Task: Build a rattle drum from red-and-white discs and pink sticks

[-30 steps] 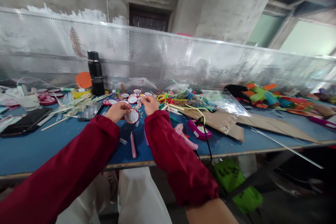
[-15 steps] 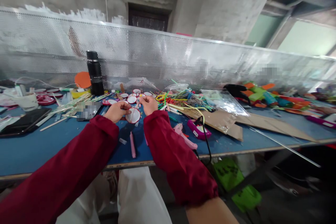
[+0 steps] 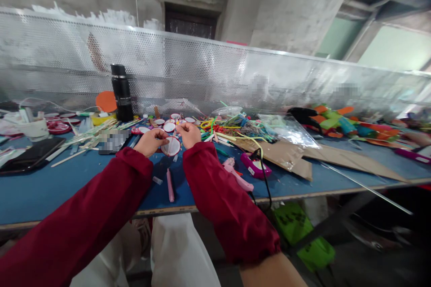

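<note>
One red-rimmed white disc, at my twelve o'clock, rim pinched in my left hand. My right hand, at the disc's two o'clock: fingertips together, contents indiscernible. One pink stick, disc's six o'clock, on counter.

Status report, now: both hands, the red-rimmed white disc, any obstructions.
Left hand pinching red-rimmed white disc at its edge. Right hand close by the disc, its hold unclear. Pink stick lying nearer the body, clear of both hands.

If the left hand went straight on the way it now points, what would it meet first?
Probably the right hand, just opposite it, though depth is unclear and it might pass slightly beside.
</note>
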`<act>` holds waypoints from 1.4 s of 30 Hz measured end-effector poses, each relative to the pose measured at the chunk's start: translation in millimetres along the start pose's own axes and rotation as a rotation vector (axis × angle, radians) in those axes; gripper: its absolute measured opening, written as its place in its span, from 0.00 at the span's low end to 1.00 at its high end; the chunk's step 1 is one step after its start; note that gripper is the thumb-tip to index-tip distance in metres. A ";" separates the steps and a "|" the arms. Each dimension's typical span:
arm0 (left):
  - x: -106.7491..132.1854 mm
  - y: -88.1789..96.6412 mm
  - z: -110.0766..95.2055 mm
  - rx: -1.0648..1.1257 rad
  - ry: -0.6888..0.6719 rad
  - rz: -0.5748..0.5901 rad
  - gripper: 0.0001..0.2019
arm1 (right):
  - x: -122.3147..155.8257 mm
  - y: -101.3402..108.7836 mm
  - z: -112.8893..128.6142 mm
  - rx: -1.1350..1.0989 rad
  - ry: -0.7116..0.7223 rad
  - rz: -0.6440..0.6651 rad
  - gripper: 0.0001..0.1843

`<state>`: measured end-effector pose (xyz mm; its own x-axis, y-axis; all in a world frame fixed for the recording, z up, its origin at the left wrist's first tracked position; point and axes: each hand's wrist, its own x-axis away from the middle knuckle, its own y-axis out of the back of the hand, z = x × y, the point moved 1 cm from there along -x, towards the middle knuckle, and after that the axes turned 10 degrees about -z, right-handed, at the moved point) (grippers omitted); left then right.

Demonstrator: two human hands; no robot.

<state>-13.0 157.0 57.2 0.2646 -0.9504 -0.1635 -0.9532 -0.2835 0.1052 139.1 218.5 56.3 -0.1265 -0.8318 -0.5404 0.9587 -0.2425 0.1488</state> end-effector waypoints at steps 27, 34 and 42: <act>0.6 -0.8 -2.6 -0.015 0.019 -0.008 0.17 | 2.2 -1.5 1.1 -0.009 0.028 0.009 0.09; -0.1 -0.5 -1.5 -0.007 0.016 0.001 0.19 | 2.1 -1.8 1.1 -0.022 0.022 0.023 0.09; -1.0 0.2 -0.2 0.002 0.014 0.002 0.18 | 2.5 -1.4 1.4 -0.032 0.027 0.021 0.09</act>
<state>-13.4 157.9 57.6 0.2648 -0.9527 -0.1492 -0.9540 -0.2813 0.1032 137.1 216.1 55.8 -0.1001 -0.8224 -0.5600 0.9688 -0.2088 0.1334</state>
